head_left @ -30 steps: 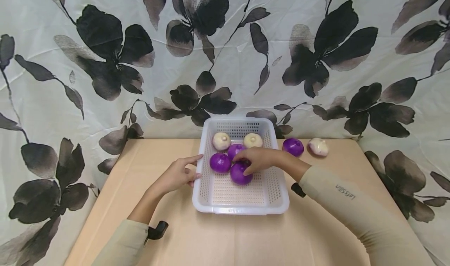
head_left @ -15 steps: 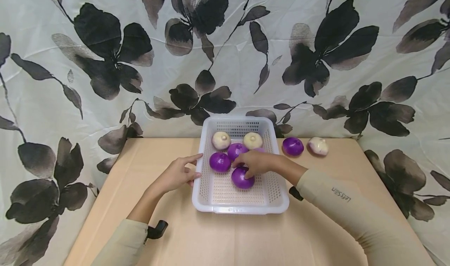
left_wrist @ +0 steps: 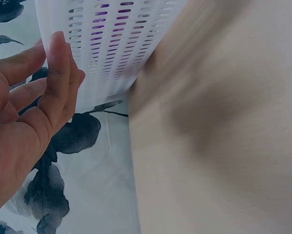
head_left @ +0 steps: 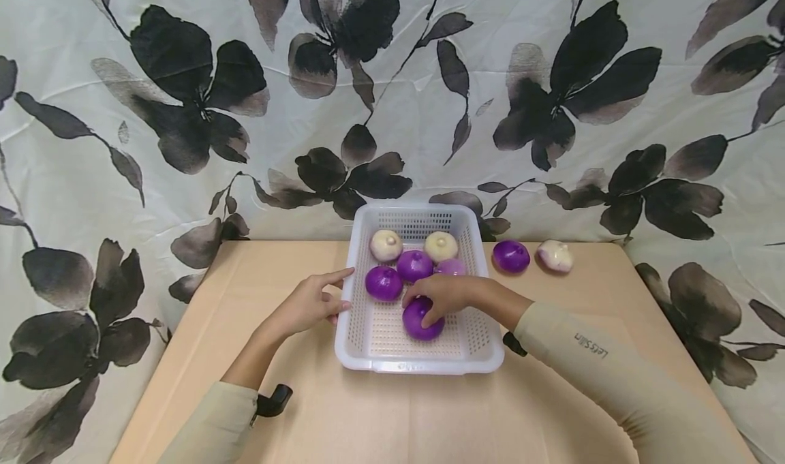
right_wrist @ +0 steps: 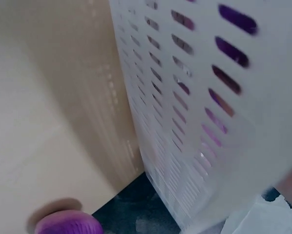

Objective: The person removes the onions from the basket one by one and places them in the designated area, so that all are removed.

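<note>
The purple onion (head_left: 420, 324) in the curled fingers and thumb of the right hand (head_left: 444, 292) is inside the white perforated basket (head_left: 420, 366), at six o'clock from the basket's centre, with the far edge as twelve. Whether it touches the basket floor cannot be told.

From the left, the left hand (head_left: 306, 306) remains at nine o'clock, index finger extended and thumb touching the basket's side wall, as a second ago. Within the basket, the second purple onion (head_left: 384, 284), between nine and ten, and the first cream-white bulb (head_left: 386, 246), at eleven, have kept their places. The third purple onion (head_left: 414, 266), at twelve, and the second cream-white bulb (head_left: 441, 246), at one, are also unmoved. The held onion has shifted toward six o'clock and is now apart from those two purple onions. The right hand went with it, so the paler purple bulb (head_left: 451, 266) at two o'clock, covered by the hand a second ago, now shows. Outside the basket, between two and three, the loose purple onion (head_left: 511, 256) and the garlic bulb (head_left: 555, 256) lie near each other, unchanged.

The left sleeve (head_left: 211, 420) is cream. The plain tan tabletop (head_left: 398, 423) carries soft shadows. Behind it, from nine through twelve to three, spreads a white cloth (head_left: 429, 137) printed with black-and-grey flowers. The right sleeve (head_left: 589, 375), coming in from four o'clock, bears dark lettering.
</note>
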Tool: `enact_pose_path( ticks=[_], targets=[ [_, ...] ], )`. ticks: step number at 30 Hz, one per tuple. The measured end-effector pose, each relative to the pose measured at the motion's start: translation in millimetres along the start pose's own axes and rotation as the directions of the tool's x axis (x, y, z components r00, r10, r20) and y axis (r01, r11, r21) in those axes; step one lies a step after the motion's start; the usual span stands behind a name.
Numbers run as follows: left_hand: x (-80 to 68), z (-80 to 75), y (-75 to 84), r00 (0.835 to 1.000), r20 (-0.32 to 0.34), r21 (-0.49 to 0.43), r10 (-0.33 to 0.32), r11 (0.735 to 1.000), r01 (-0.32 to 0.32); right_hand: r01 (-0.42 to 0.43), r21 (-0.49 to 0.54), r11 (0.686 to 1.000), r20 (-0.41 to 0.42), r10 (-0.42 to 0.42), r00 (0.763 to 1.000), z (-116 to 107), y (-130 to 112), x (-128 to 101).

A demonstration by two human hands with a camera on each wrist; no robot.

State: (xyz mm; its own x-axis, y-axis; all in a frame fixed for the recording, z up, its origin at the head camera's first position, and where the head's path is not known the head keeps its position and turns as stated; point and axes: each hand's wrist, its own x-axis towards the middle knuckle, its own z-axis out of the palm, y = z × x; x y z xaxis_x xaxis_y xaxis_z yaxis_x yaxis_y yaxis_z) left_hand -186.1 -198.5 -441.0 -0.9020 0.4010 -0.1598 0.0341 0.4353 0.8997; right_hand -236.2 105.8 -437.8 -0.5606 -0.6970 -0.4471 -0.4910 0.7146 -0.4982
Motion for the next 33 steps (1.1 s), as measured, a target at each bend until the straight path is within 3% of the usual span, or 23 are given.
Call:
enact_pose_path(
  ticks=[7,21,27,33],
  targets=[
    [-1.7,1.9,-1.4,1.0,0.001,0.0,-0.012,1.0,0.012,0.049,-0.07,0.996,0.033,-0.046,0.998,12,0,3],
    [-3.6,1.9,-2.7,1.0,-0.001,0.008,-0.012,1.0,0.012,0.092,-0.017,0.996,0.028,-0.091,0.995,16,2,-3],
    [-3.6,2.2,-2.1,1.0,0.0,0.009,-0.003,1.0,0.003,0.109,0.039,0.993,-0.031,-0.108,0.994,9,4,-13],
    [-2.3,1.8,0.5,1.0,0.0,0.01,-0.007,1.0,0.007,0.148,0.109,0.983,-0.144,-0.132,0.981,-5,11,-35]
  ],
)
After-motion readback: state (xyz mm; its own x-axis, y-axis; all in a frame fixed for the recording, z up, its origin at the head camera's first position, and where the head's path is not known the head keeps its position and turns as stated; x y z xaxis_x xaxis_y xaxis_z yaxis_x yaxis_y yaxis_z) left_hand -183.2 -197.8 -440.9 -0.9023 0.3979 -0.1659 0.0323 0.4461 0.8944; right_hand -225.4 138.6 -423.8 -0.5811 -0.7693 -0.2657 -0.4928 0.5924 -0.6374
